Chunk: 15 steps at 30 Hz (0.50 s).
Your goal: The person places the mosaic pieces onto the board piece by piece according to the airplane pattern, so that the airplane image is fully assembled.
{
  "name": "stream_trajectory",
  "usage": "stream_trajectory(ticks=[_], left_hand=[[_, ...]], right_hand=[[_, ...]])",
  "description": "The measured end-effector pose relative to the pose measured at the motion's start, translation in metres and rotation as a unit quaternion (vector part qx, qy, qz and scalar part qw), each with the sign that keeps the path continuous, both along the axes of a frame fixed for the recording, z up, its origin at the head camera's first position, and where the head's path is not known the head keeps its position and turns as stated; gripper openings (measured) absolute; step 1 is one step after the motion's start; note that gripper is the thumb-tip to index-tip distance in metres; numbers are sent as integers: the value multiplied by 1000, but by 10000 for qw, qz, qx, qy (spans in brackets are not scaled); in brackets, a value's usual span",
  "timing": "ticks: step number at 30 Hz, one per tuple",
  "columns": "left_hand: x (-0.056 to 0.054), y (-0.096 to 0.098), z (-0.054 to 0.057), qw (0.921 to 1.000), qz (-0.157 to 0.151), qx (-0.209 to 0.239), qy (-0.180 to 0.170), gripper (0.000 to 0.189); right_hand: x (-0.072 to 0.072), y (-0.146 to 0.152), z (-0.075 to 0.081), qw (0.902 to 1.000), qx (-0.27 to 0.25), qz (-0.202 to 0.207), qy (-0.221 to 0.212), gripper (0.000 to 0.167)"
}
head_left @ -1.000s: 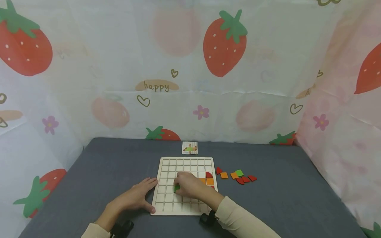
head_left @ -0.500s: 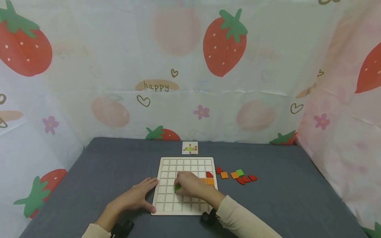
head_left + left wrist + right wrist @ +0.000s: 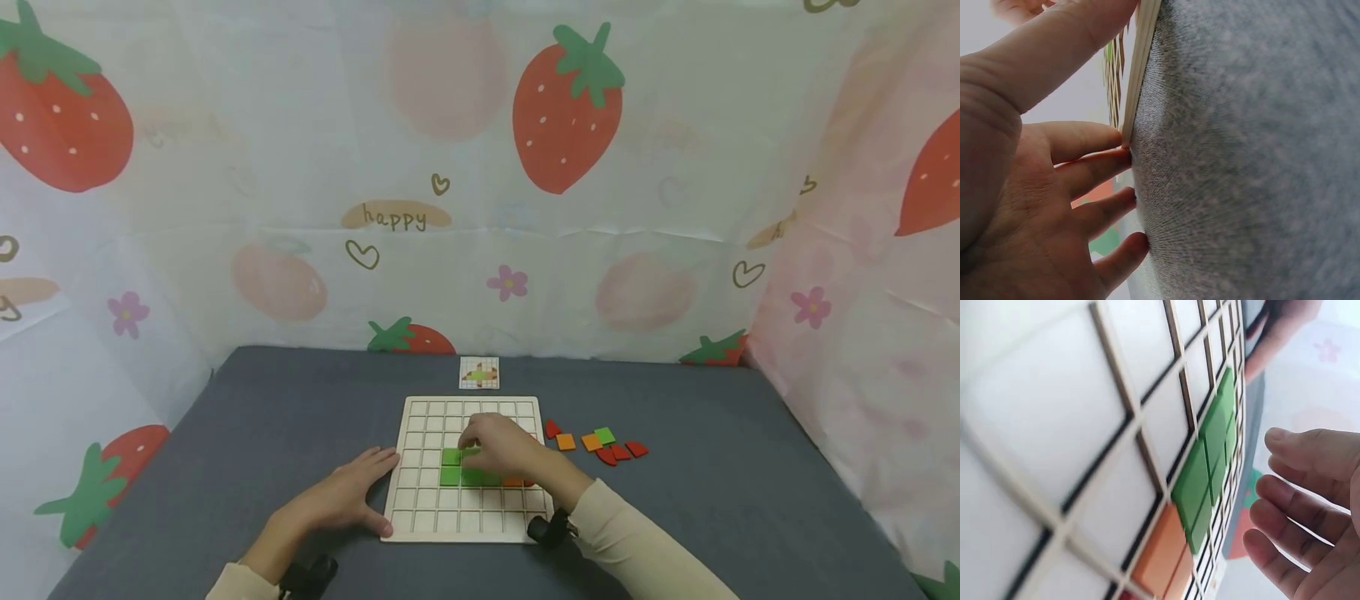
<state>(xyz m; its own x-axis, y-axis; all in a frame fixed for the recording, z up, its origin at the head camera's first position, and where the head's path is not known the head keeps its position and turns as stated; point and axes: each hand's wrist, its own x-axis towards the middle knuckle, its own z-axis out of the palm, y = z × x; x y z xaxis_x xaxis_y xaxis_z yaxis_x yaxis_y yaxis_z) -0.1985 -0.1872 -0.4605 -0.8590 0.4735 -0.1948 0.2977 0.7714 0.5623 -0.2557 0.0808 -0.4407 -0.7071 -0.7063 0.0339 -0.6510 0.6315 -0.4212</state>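
A pale wooden grid board (image 3: 423, 521) lies on the grey table. My left hand (image 3: 337, 497) rests at its left edge, thumb near the front corner, and the left wrist view shows the fingertips at the board's side (image 3: 1138, 75). Above the middle of the board hovers my right hand (image 3: 501, 450), fingers loosely bent and holding nothing. Green square tiles (image 3: 450, 476) fill several cells beneath it. Beside these in the right wrist view sits an orange tile (image 3: 1161, 553), with a bit of red tile (image 3: 1127, 595) at the lower edge. In the head view my right hand covers part of this row.
Right of the board lie loose tiles: orange squares (image 3: 566, 442), a green square (image 3: 604, 435) and several red curved pieces (image 3: 637, 449). A small pattern card (image 3: 479, 373) lies behind the board. A strawberry-print curtain (image 3: 480, 275) hangs behind and beside the table (image 3: 315, 400).
My right hand has let go of the green tile at the left of the group and lifted up and to the right, uncovering green tiles. The left hand has stayed put.
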Motion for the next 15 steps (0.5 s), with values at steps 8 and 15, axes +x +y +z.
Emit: stream_trajectory(ticks=[8,15], left_hand=[[1,-1,-3,10000,2,33,3,102],[0,-2,-3,10000,56,-13,18,102]], right_hand=[[-8,30,0,9989,-194,-317,-284,22],[-16,54,2,9978,-176,-611,-179,21]])
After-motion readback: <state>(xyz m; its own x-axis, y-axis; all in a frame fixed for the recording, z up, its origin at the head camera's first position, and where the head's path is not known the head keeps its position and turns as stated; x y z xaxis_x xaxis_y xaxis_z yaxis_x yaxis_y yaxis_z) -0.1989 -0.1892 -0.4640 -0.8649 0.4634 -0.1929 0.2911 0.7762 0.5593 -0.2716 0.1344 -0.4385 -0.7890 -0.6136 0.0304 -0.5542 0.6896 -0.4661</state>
